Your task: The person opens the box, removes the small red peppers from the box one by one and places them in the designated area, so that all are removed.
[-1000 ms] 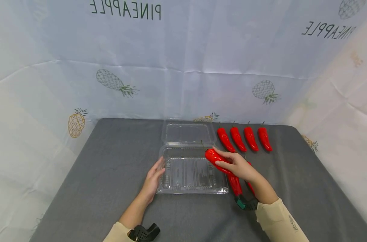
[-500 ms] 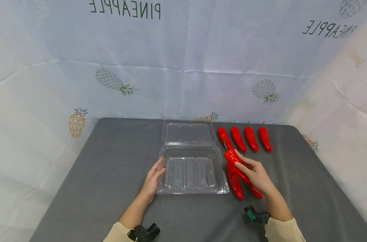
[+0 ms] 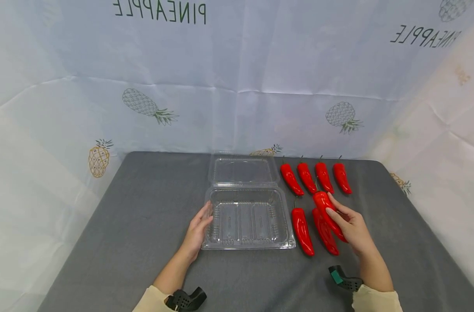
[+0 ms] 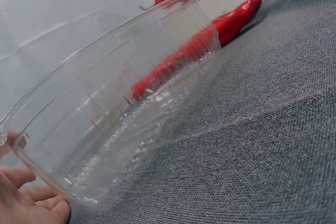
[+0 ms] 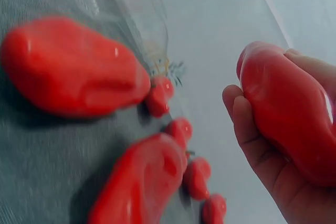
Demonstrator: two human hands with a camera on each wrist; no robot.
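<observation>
My right hand (image 3: 351, 227) grips a red chili pepper (image 3: 324, 207), raised above the table. In the right wrist view, fingers and thumb wrap around this held pepper (image 5: 286, 114). Below and left of it two similar peppers lie on the cloth, a left one (image 3: 302, 232) and a right one (image 3: 322, 232) partly covered by the held one. My left hand (image 3: 195, 234) rests against the left wall of a clear plastic clamshell box (image 3: 248, 248), its fingers fairly straight. The box's lid (image 3: 244, 171) is folded back; nothing lies inside.
Several more red peppers (image 3: 341, 178) lie in a row at the back right of the grey-covered table (image 3: 151, 195). A white pineapple-print cloth (image 3: 237, 121) hangs behind the table. Each wrist wears a black device (image 3: 187, 300).
My right hand has moved right with the held pepper, from the box's right edge to above the right lying pepper. The left hand and box stay in place.
</observation>
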